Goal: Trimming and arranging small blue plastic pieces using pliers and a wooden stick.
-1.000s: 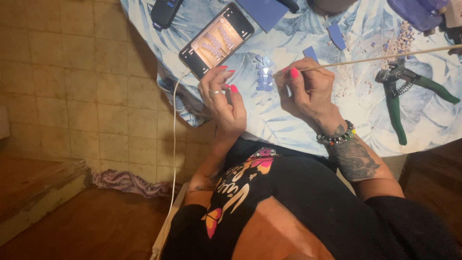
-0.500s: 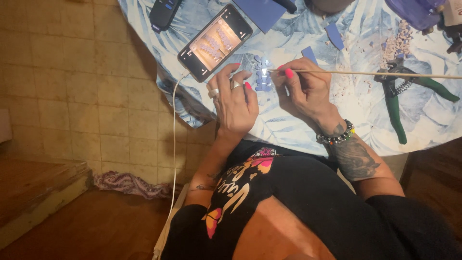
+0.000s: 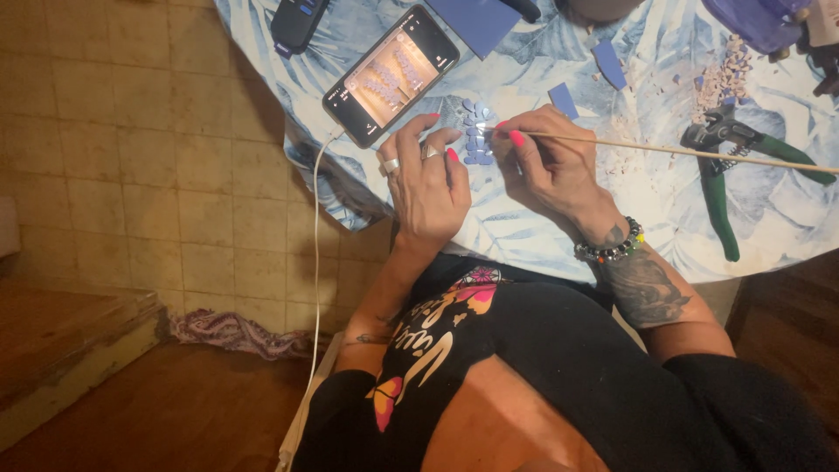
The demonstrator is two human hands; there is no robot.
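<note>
blue mosaic chips under two hands

while the right hand (image 3: 551, 170) pinches a long thin wooden stick (image 3: 664, 149) between thumb and pink-nailed fingers, its grip is clenched on the stick near the tip, and that tip rests at the cluster of small blue mosaic chips (image 3: 474, 133). the stick runs away from the cluster to the right, passing just above the green-handled nippers (image 3: 730, 170), which lie well right of the cluster on the desk (image 3: 524, 227). the left hand (image 3: 428, 179) lies just left of the cluster, palm down, fingers spread and bent, holding nothing; its grip is released, with the ringed fingers pointing up toward the phone and one fingertip close beside the chips. the cluster sits on the leaf-patterned blue and white cloth, between the two hands.

up and to the left of the cluster lies a smartphone (image 3: 391, 74) with a lit screen showing pale blue shapes, tilted on the cloth; a white cable (image 3: 315, 262) drops from its lower corner over the desk edge. a small blue tile piece (image 3: 564, 100) lies just up and right of the cluster, another blue piece (image 3: 609, 63) farther on. a heap of pale chips (image 3: 721, 83) lies far to the upper right of the cluster. a beaded bracelet (image 3: 610, 250) circles the right wrist, below and right of the cluster.
</note>
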